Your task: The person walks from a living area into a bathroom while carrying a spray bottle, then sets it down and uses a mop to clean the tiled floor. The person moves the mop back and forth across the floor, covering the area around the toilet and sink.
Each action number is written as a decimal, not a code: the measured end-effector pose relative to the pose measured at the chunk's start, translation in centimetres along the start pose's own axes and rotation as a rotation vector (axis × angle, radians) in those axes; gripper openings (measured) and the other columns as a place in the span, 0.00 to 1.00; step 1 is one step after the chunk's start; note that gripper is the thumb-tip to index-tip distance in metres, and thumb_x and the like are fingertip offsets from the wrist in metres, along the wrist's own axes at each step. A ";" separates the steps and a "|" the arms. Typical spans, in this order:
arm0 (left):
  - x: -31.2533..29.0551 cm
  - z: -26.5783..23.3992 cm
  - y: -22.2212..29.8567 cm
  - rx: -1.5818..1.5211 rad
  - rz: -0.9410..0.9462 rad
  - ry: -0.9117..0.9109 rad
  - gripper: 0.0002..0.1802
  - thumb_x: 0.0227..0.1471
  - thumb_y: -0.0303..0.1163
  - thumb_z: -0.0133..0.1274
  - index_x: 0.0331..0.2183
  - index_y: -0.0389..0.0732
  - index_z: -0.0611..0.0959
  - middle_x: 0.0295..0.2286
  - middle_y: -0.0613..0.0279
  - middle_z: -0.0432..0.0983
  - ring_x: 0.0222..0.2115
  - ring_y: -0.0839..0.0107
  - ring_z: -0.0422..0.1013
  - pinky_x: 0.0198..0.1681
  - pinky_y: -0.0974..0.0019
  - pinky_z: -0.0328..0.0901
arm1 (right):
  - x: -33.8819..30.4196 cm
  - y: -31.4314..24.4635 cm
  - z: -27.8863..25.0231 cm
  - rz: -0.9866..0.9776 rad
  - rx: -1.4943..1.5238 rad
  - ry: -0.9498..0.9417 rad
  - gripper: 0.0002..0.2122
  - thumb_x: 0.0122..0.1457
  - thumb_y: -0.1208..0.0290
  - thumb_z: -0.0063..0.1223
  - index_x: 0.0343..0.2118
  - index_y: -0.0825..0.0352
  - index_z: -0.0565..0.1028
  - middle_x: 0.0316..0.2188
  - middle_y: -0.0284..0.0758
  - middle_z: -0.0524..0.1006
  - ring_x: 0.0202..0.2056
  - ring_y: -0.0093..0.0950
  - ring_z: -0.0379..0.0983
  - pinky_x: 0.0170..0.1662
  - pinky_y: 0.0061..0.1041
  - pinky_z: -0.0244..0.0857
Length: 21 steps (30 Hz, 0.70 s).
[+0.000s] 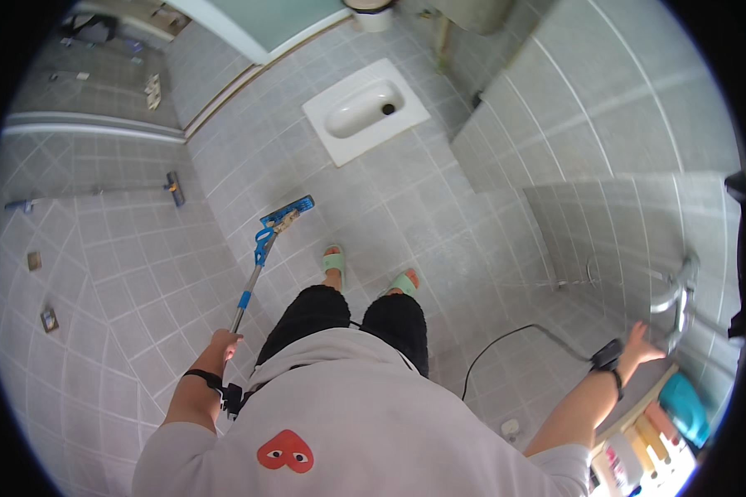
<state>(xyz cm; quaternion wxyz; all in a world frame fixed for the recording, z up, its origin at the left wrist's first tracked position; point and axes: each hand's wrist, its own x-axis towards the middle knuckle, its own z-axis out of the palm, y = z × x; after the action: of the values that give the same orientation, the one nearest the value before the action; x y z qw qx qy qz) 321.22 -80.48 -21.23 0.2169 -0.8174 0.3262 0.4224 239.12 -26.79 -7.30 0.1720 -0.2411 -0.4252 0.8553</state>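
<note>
My left hand [224, 340] is closed around the metal handle of a mop. The mop [244, 301] slants away from me, and its blue head [288, 211] rests on the tiled floor ahead of my left foot. Something pale is on or beside the head; I cannot make out what. On the right, my right hand [641, 345] reaches out with fingers apart, holding nothing. It is right beside a chrome tap [682, 302] on the wall; whether it touches the tap I cannot tell.
A white squat toilet [333, 154] is set in the floor ahead. Another long-handled tool [174, 189] is at the left wall. A black cable [506, 333] loops from my right wrist. A rack of bottles [646, 443] and a teal basin [684, 407] stand at lower right.
</note>
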 end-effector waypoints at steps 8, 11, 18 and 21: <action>2.1 -0.5 -2.1 -0.300 -0.083 -0.146 0.15 0.44 0.32 0.56 0.15 0.39 0.69 0.08 0.65 0.56 0.06 0.74 0.54 0.08 0.70 0.46 | -19.4 29.1 -9.1 1.037 -1.916 -0.654 0.19 0.54 0.54 0.46 0.43 0.63 0.66 0.34 0.34 0.71 0.32 0.30 0.69 0.30 0.38 0.66; 3.9 -4.4 -1.4 -0.247 -0.123 -0.229 0.15 0.43 0.34 0.57 0.16 0.39 0.70 0.07 0.64 0.57 0.06 0.72 0.56 0.08 0.69 0.48 | -31.7 35.0 -5.1 1.103 -1.954 -0.992 0.17 0.52 0.56 0.49 0.44 0.55 0.67 0.36 0.28 0.72 0.32 0.26 0.69 0.32 0.32 0.66; 5.0 -18.9 9.0 -0.124 0.011 -0.279 0.14 0.41 0.34 0.59 0.18 0.37 0.72 0.10 0.62 0.63 0.07 0.71 0.59 0.09 0.67 0.52 | -54.0 43.5 17.8 0.910 -2.069 -1.262 0.14 0.54 0.56 0.46 0.41 0.56 0.69 0.27 0.24 0.69 0.26 0.18 0.66 0.27 0.25 0.60; 6.1 -21.9 15.6 -0.122 0.172 -0.211 0.12 0.40 0.33 0.59 0.20 0.36 0.73 0.10 0.63 0.63 0.08 0.72 0.59 0.09 0.67 0.52 | -58.8 50.9 25.0 0.696 -1.980 -1.554 0.19 0.53 0.54 0.47 0.45 0.58 0.67 0.34 0.27 0.71 0.32 0.22 0.68 0.32 0.29 0.63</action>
<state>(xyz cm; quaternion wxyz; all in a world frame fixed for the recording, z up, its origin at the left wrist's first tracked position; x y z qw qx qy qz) 324.71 -107.25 -15.53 0.1628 -0.7493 0.3441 0.5419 269.07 -101.72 -19.84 -0.5956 0.1927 -0.7740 0.0954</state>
